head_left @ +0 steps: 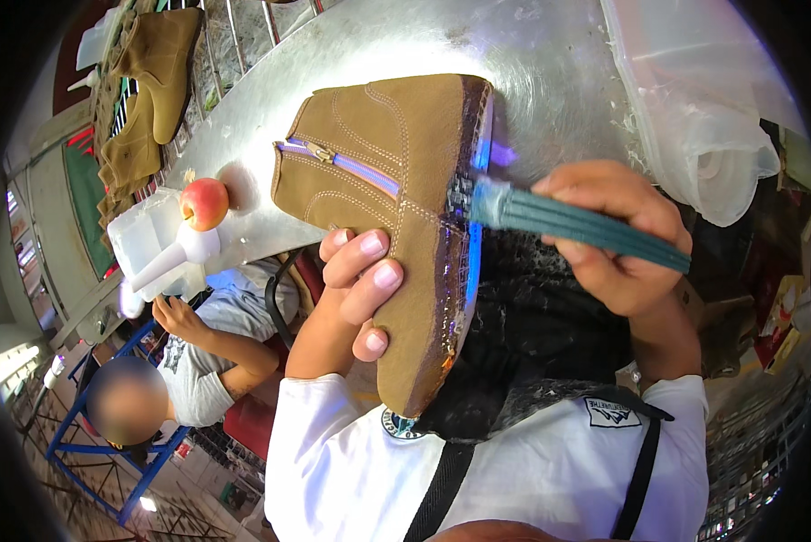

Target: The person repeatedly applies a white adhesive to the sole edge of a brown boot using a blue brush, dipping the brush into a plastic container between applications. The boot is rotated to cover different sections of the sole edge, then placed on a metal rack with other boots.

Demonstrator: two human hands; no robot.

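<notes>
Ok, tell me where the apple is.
In the head view, the apple sits upper left on a white plastic container, left of the tan boot the left hand holds.
</notes>
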